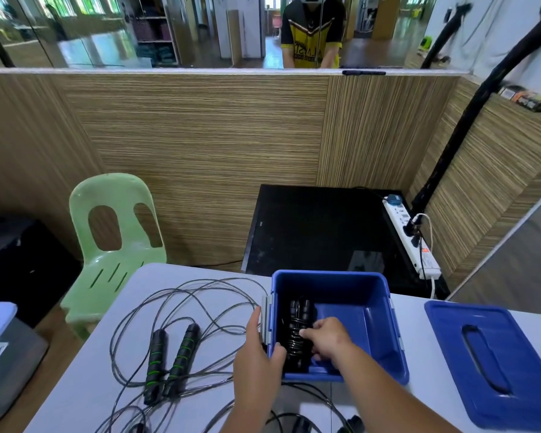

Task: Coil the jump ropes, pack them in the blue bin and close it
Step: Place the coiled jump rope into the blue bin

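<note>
Left hand (256,354) grips the left wall of the blue bin (325,275), right hand (328,339) is curled round the coiled jump rope (297,323) inside. Blue lid (494,364) lies on the desk (75,395).

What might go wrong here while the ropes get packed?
The coil in the right hand may spring open once released. The loose rope sprawls in overlapping loops left of the bin and could tangle when lifted. Another cord lies by the bin's front edge and might snag.
</note>
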A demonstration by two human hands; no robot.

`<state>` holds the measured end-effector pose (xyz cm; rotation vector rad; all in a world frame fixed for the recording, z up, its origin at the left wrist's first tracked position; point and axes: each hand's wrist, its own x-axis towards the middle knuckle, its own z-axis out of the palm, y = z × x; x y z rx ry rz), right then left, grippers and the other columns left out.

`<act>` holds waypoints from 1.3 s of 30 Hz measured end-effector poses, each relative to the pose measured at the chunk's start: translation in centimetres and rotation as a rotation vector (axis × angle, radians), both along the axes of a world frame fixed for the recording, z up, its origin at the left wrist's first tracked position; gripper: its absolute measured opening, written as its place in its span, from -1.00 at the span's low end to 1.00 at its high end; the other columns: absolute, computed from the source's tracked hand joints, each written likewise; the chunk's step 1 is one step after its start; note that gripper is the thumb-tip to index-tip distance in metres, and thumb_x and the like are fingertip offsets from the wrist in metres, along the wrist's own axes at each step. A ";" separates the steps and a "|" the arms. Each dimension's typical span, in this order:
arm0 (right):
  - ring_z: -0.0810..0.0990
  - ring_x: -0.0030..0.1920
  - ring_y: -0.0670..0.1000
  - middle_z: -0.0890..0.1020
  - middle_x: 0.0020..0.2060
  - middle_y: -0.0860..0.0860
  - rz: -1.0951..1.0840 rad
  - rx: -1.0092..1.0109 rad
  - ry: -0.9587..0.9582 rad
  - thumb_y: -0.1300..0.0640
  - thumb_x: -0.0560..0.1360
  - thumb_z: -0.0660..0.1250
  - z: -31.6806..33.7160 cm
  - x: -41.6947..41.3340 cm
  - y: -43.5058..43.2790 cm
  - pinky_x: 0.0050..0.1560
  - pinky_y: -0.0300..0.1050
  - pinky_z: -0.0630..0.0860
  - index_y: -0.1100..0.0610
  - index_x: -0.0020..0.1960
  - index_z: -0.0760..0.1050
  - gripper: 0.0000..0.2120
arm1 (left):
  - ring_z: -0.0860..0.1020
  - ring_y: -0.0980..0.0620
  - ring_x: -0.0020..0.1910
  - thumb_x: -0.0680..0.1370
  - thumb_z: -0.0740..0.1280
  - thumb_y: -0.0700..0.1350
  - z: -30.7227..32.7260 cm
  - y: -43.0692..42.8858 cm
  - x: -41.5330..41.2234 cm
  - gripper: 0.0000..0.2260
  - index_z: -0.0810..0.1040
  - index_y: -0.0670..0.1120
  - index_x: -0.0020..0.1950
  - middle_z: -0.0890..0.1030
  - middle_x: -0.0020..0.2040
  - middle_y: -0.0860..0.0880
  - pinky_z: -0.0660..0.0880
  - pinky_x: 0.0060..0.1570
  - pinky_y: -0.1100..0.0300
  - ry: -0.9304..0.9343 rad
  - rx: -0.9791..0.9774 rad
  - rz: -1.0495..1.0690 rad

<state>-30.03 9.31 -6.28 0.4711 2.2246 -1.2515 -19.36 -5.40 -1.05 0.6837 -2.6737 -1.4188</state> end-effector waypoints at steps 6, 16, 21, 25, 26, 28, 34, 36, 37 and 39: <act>0.44 -0.39 0.09 0.62 -0.27 0.12 -0.013 -0.046 -0.036 0.12 0.42 0.49 -0.5 -0.2 0.9 -0.42 -0.11 0.41 0.17 0.18 0.53 -0.64 | 0.58 0.13 -0.28 0.58 0.34 -0.07 0.2 0.2 -0.1 -0.29 0.05 0.20 0.63 0.59 -0.21 0.14 0.47 -0.32 0.26 -0.016 0.007 0.007; 0.66 0.09 0.05 0.69 0.10 0.01 0.265 0.081 0.095 0.09 0.53 0.43 1.0 -0.6 0.0 0.17 -0.05 0.59 0.04 0.31 0.53 -0.64 | 0.58 0.11 -0.30 0.55 0.33 -0.06 0.0 -0.1 -0.1 -0.27 0.04 0.22 0.62 0.61 -0.24 0.09 0.52 -0.29 0.20 -0.019 -0.022 -0.012; 0.64 -0.01 0.03 0.69 0.01 0.02 0.286 0.221 0.108 -0.15 0.40 0.51 1.5 0.0 0.1 0.02 -0.11 0.57 0.04 0.13 0.61 -0.60 | 0.58 0.11 -0.31 0.56 0.33 -0.05 0.0 0.1 -0.4 -0.27 0.03 0.22 0.63 0.62 -0.25 0.09 0.50 -0.31 0.20 -0.029 -0.012 0.000; 0.62 0.03 0.08 0.61 0.06 0.05 0.201 0.325 0.193 -0.24 0.23 0.58 1.5 0.3 -0.7 -0.01 -0.10 0.56 0.02 0.14 0.53 -0.41 | 0.58 0.12 -0.31 0.57 0.34 -0.06 0.3 0.1 -0.4 -0.27 0.02 0.21 0.63 0.61 -0.25 0.10 0.46 -0.35 0.28 -0.039 -0.010 0.001; 0.62 0.05 0.09 0.60 0.07 0.05 0.191 0.332 0.205 -0.22 0.23 0.59 1.6 0.3 -0.9 -0.03 -0.11 0.55 0.02 0.16 0.52 -0.39 | 0.58 0.11 -0.31 0.57 0.34 -0.06 0.3 0.1 -0.4 -0.27 0.02 0.21 0.63 0.60 -0.27 0.09 0.46 -0.36 0.27 -0.040 -0.012 -0.001; 0.62 0.05 0.09 0.60 0.08 0.06 0.193 0.337 0.220 -0.18 0.26 0.60 1.7 0.2 -1.2 -0.05 -0.11 0.54 0.04 0.18 0.52 -0.40 | 0.56 0.10 -0.33 0.57 0.33 -0.07 0.3 0.0 -0.4 -0.27 0.02 0.20 0.64 0.59 -0.28 0.07 0.41 -0.40 0.28 -0.049 -0.015 -0.004; 0.60 0.07 0.05 0.62 0.07 0.02 0.252 0.286 0.253 -0.10 0.29 0.60 1.5 0.1 -0.8 0.08 -0.08 0.58 0.01 0.15 0.53 -0.49 | 0.59 0.11 -0.27 0.57 0.32 -0.06 0.2 0.1 -0.6 -0.27 0.01 0.20 0.64 0.62 -0.19 0.09 0.48 -0.32 0.26 -0.060 -0.015 0.007; 0.59 0.05 0.04 0.63 0.07 0.02 0.251 0.278 0.248 -0.10 0.29 0.60 1.6 0.1 -0.5 0.07 -0.08 0.57 0.01 0.14 0.52 -0.50 | 0.59 0.11 -0.28 0.57 0.33 -0.05 0.1 0.1 -0.7 -0.27 0.02 0.21 0.63 0.62 -0.21 0.09 0.50 -0.31 0.23 -0.058 -0.017 0.009; 0.59 0.03 0.04 0.63 0.07 0.02 0.248 0.273 0.241 -0.09 0.30 0.60 1.7 0.1 -0.5 0.03 -0.10 0.55 0.02 0.14 0.51 -0.50 | 0.59 0.10 -0.29 0.57 0.33 -0.05 0.0 0.1 -0.6 -0.27 0.02 0.21 0.63 0.62 -0.23 0.09 0.51 -0.30 0.22 -0.053 -0.016 0.008; 0.57 0.00 0.02 0.62 0.07 0.02 0.242 0.268 0.233 -0.09 0.32 0.60 1.8 0.2 -0.3 -0.05 -0.14 0.48 0.04 0.17 0.49 -0.48 | 0.59 0.10 -0.30 0.56 0.33 -0.05 -0.1 0.1 -0.6 -0.27 0.03 0.22 0.63 0.62 -0.24 0.07 0.53 -0.29 0.19 -0.046 -0.013 0.010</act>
